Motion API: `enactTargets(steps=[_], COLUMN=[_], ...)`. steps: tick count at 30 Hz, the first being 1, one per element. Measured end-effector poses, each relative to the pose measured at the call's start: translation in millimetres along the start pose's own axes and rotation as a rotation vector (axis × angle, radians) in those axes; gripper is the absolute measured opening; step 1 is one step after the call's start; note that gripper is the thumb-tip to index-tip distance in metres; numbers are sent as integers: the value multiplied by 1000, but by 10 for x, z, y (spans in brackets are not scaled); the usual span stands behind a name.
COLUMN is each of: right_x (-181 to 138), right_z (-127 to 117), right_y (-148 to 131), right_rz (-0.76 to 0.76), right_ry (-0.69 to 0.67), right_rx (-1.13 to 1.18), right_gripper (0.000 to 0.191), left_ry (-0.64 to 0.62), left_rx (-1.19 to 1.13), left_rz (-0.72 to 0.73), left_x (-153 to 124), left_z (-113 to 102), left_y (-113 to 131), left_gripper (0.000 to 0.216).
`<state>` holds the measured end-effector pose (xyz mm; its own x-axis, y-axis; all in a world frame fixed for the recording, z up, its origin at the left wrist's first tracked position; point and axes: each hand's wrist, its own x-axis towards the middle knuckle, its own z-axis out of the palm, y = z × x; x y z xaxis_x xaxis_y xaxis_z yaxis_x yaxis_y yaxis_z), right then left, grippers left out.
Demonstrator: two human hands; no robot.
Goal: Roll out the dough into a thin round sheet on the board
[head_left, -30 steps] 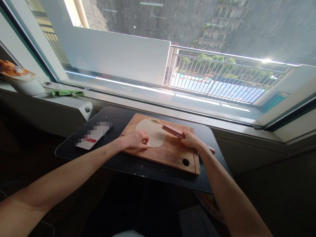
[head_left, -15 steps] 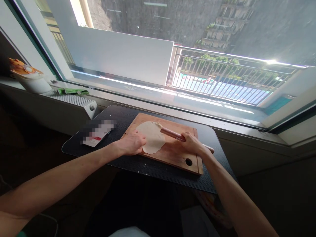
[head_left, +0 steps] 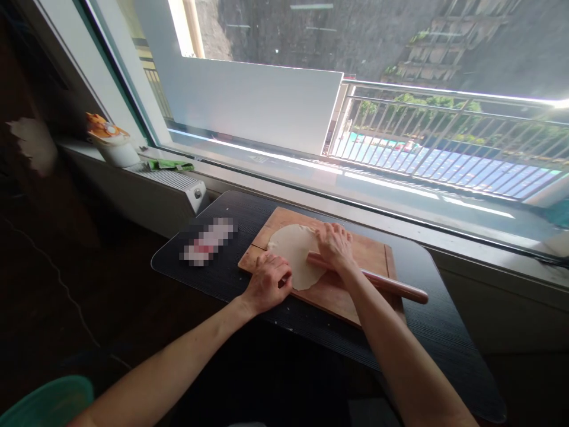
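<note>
A thin round sheet of dough [head_left: 297, 255] lies on a wooden cutting board [head_left: 373, 252]. At its near left edge, my left hand [head_left: 269, 283] is closed on the rim, thumb and fingers curled together. My right hand [head_left: 335, 240] lies over the far right edge of the dough with fingers bent and gathered on it; the fingertips are partly hidden. Beneath that palm and wrist runs a wooden rolling pin [head_left: 395, 287]. One of its ends rests over the dough, while the other sticks out past the board's right side.
The board stands on a dark table [head_left: 217, 290] with rounded corners. A blurred packet-like item [head_left: 208, 243] lies on its left. Beyond are a window sill, a radiator [head_left: 173, 181], a green cloth [head_left: 171, 165] and a white pot [head_left: 118, 151]. A green basin [head_left: 48, 400] is low at left.
My right hand has shifted from gripping the rolling pin to the dough's far right edge, over the pin. My left hand has moved along the near left rim. The view has swung left.
</note>
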<state>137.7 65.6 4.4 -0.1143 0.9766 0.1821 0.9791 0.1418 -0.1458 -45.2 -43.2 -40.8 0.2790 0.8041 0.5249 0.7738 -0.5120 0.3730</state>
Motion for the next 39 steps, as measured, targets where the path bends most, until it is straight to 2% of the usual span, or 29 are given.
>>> enactTargets(steps=[2,3,6,8,10,13,16,20,23,25,27,31,33,37,39], right_x=[34,-12,-294,-408,-342,-81,-82,-328,-140,50,79,-316,-381,-10,67], right_z=[47,69,157,205,203,111,12,8,32,29,16,9,11,17,19], right_y=[15,28,58,59,46,18,-19,-70,-67,-56,-63,-117,-121,-69,-58], right_rz=[19,-20,-250,-335,-263,-27,-24,-70,-2,71,80,-81,-91,47,62], right_ry=[78,127,283,322,266,15,-150,-130,-115,-152,-180,-180,-158,-201,-227], right_rx=[-7,3,39,30,9,-11,-42,-67,-39,-11,-5,-44,-50,5,20], right_gripper=[39,40,36,34,37,45,44,47,48,49,50,53,54,57,57], left_ry=[24,36,53,57,61,61,66,50,59,67,73,57,49,58,65], left_rx=[-18,-29,-67,-87,-96,-95,-94,-94,-83,-82,-88,-92,-87,-84,-90], left_rz=[-8,-12,-13,-11,-12,-7,-6,6,15,18,16,10,13,16,14], left_x=[-29,-39,-52,-54,-58,-70,-83,-86,-84,-85,-88,-88,-84,-80,-82], left_z=[16,22,36,42,42,40,44,47,41,38,37,35,30,22,22], left_y=[6,7,7,7,7,6,-1,-9,-12,-13,-12,-2,1,2,3], left_gripper=[9,9,7,7,7,7,7,8,7,7,7,8,8,8,8])
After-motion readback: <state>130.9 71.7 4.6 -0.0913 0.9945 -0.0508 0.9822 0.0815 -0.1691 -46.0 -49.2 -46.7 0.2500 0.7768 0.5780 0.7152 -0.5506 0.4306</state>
